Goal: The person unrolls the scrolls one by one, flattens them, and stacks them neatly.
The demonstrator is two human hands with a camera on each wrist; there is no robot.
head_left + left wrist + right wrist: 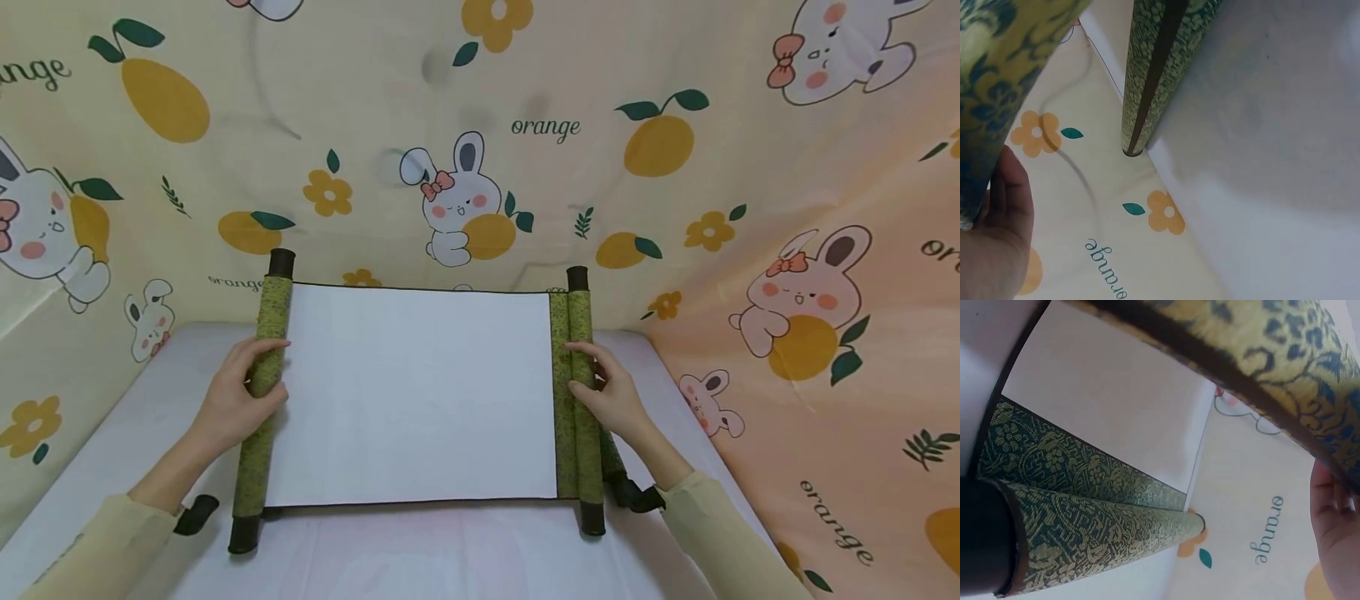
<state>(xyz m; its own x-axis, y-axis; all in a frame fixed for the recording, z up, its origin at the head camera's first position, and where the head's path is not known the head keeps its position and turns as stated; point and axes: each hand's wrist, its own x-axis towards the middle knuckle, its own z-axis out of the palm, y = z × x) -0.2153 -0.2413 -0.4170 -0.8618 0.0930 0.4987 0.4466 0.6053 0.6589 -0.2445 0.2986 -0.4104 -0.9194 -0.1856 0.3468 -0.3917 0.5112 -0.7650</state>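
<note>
A scroll (pixel 420 396) with a blank white face and dark edges is spread between two green brocade rollers with black end knobs. My left hand (pixel 240 387) grips the left roller (pixel 255 467) near its middle, thumb and fingers on either side. On the other side, my right hand (pixel 609 387) holds the right roller (pixel 588 467) the same way. In the left wrist view that hand (pixel 1004 231) shows beside the yellowish brocade (pixel 1004 81). The right wrist view has the fingers (pixel 1329 500) behind a brocade roll (pixel 1297 369).
Below the held rollers, another green roll (pixel 1150 69) lies on the white tabletop (pixel 1272 175); a roll with a black knob (pixel 1110 531) also shows in the right wrist view. A cloth (pixel 375 83) printed with rabbits and oranges hangs behind the table.
</note>
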